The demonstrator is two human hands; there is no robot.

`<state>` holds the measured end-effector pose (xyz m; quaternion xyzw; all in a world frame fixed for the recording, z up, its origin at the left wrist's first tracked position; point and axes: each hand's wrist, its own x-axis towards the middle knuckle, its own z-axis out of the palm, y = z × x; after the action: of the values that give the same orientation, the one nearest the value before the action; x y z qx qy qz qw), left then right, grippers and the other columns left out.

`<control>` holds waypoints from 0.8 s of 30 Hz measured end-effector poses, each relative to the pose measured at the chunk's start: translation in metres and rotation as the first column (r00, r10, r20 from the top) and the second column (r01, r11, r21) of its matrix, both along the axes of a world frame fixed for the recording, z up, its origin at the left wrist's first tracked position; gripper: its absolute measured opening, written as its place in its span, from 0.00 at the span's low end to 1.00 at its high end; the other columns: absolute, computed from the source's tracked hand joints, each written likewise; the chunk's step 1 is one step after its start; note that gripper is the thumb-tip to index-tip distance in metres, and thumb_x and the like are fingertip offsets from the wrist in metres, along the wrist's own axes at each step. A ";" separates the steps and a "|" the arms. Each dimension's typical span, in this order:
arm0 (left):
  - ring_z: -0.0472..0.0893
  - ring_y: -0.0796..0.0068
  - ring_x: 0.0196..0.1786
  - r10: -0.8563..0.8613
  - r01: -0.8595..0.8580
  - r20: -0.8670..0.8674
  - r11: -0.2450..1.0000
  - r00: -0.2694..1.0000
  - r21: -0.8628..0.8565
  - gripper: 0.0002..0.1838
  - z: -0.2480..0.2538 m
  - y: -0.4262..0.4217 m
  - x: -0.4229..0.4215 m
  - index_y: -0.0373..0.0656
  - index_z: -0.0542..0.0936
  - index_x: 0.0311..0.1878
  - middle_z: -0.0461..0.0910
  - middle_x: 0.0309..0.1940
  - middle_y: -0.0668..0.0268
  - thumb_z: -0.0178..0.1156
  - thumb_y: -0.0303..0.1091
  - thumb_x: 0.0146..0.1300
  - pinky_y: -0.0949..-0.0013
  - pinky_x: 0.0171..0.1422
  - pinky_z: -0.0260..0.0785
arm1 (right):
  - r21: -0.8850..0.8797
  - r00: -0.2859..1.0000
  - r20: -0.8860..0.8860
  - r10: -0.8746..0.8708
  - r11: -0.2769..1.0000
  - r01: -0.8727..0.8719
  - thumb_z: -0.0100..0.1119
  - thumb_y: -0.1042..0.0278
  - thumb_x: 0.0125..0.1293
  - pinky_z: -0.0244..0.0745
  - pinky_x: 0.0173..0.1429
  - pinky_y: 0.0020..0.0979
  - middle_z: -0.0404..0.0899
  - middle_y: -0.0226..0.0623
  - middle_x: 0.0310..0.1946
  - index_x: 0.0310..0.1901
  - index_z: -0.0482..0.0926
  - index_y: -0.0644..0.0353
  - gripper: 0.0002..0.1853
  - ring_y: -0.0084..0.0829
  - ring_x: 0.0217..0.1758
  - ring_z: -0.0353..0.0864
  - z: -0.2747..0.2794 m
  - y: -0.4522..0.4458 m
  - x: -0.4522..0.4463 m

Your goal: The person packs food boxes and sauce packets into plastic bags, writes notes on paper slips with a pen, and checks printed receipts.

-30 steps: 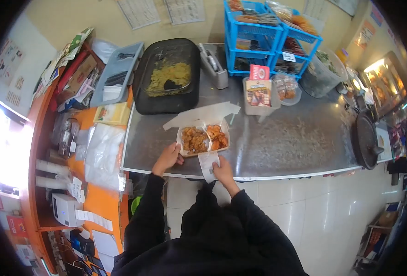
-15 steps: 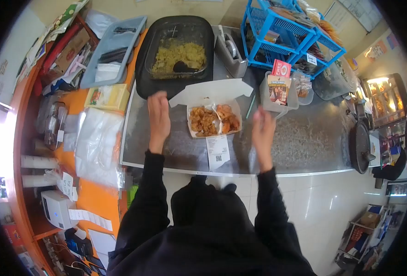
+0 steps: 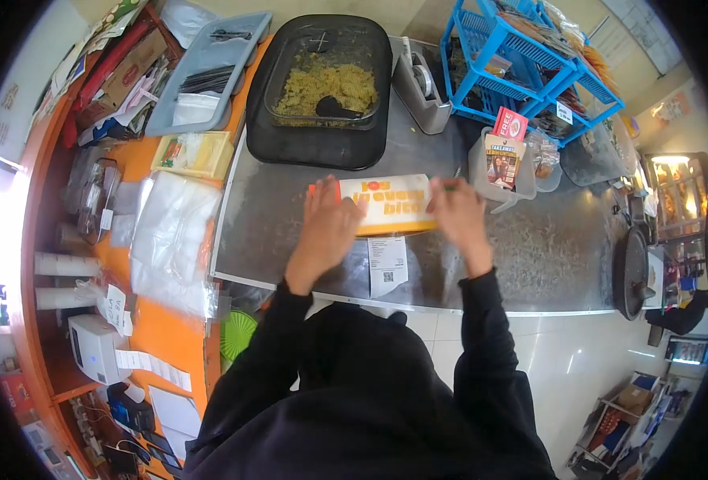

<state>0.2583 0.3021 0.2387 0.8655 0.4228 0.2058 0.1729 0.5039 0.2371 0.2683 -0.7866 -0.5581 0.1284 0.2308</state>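
A cardboard takeaway box (image 3: 394,202) lies on the metal counter in front of me, its printed lid folded down over the food. My left hand (image 3: 327,228) wraps around the left end, fingers along the side and thumb near the lid's edge. At the right end, my right hand (image 3: 461,218) grips the lid's corner, its fingers slightly blurred. A printed receipt (image 3: 387,262) lies flat on the counter just below the box. The chicken pieces are now hidden under the lid.
Behind the box sits a black tray (image 3: 258,136) with a tub of yellowish food (image 3: 322,88). A tape dispenser (image 3: 424,104), a tub holding cards (image 3: 494,188) and blue stacked baskets (image 3: 506,60) stand at the back right. Plastic bags (image 3: 174,240) lie left.
The box's lid has gone from standing open to folded down over the chicken. Both hands have moved inward from beside the box onto its ends.
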 end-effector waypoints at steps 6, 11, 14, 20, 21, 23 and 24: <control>0.61 0.39 0.71 0.343 -0.327 0.285 0.939 0.895 -0.103 0.26 -0.073 -0.028 0.048 0.29 0.62 0.61 0.56 0.67 0.32 0.56 0.37 0.68 0.47 0.75 0.47 | 0.261 0.996 0.028 -0.088 0.962 0.077 0.55 0.60 0.69 0.70 0.58 0.45 0.74 0.63 0.51 0.53 0.68 0.71 0.21 0.56 0.54 0.75 -0.089 -0.006 -0.039; 0.73 0.56 0.63 0.411 -0.256 0.586 0.908 0.699 -0.332 0.34 -0.105 -0.014 0.047 0.28 0.56 0.67 0.69 0.59 0.42 0.61 0.36 0.67 0.62 0.66 0.64 | 0.206 0.819 -0.570 -0.070 0.952 0.225 0.59 0.59 0.65 0.73 0.58 0.42 0.77 0.64 0.50 0.60 0.63 0.73 0.30 0.55 0.53 0.79 -0.097 0.000 -0.030; 0.71 0.47 0.64 0.373 -0.162 0.439 0.880 0.818 -0.446 0.38 -0.093 0.002 0.033 0.26 0.58 0.67 0.69 0.61 0.41 0.65 0.38 0.62 0.59 0.68 0.62 | 0.124 0.803 -0.597 -0.010 0.987 0.105 0.62 0.56 0.63 0.73 0.58 0.40 0.79 0.63 0.48 0.61 0.64 0.75 0.34 0.52 0.53 0.81 -0.098 0.009 0.001; 0.84 0.64 0.47 0.382 -0.167 0.350 0.842 0.855 -0.512 0.27 -0.031 0.012 0.031 0.29 0.74 0.55 0.83 0.45 0.50 0.66 0.42 0.62 0.64 0.52 0.74 | -0.074 0.896 -0.433 -0.104 0.994 0.080 0.64 0.47 0.59 0.74 0.57 0.40 0.81 0.62 0.46 0.57 0.70 0.75 0.37 0.51 0.52 0.82 -0.046 0.011 0.011; 0.84 0.64 0.46 0.385 -0.191 0.290 0.830 0.876 -0.524 0.27 -0.016 0.014 0.030 0.29 0.76 0.53 0.84 0.43 0.50 0.65 0.44 0.61 0.64 0.50 0.74 | -0.108 0.906 -0.405 -0.125 0.990 0.089 0.64 0.45 0.59 0.74 0.57 0.40 0.81 0.62 0.45 0.56 0.71 0.75 0.37 0.51 0.53 0.82 -0.033 0.009 0.010; 0.85 0.64 0.43 0.388 -0.245 0.165 0.804 0.907 -0.542 0.28 0.004 0.020 0.029 0.29 0.80 0.48 0.85 0.39 0.50 0.65 0.49 0.61 0.65 0.48 0.75 | -0.167 0.926 -0.350 -0.140 0.982 0.085 0.62 0.42 0.59 0.74 0.57 0.41 0.81 0.63 0.45 0.55 0.73 0.75 0.38 0.52 0.53 0.82 -0.028 0.013 0.014; 0.85 0.63 0.43 0.382 -0.249 0.144 0.801 0.913 -0.545 0.27 0.005 0.022 0.029 0.29 0.80 0.47 0.85 0.39 0.50 0.63 0.50 0.62 0.65 0.48 0.74 | -0.195 0.936 -0.322 -0.144 0.977 0.084 0.61 0.40 0.59 0.74 0.57 0.42 0.81 0.63 0.45 0.54 0.74 0.74 0.39 0.53 0.53 0.82 -0.026 0.015 0.015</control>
<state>0.2873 0.3240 0.2440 0.6714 0.5765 0.2170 0.4121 0.5187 0.2525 0.2420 -0.8020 -0.4504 0.2958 0.2577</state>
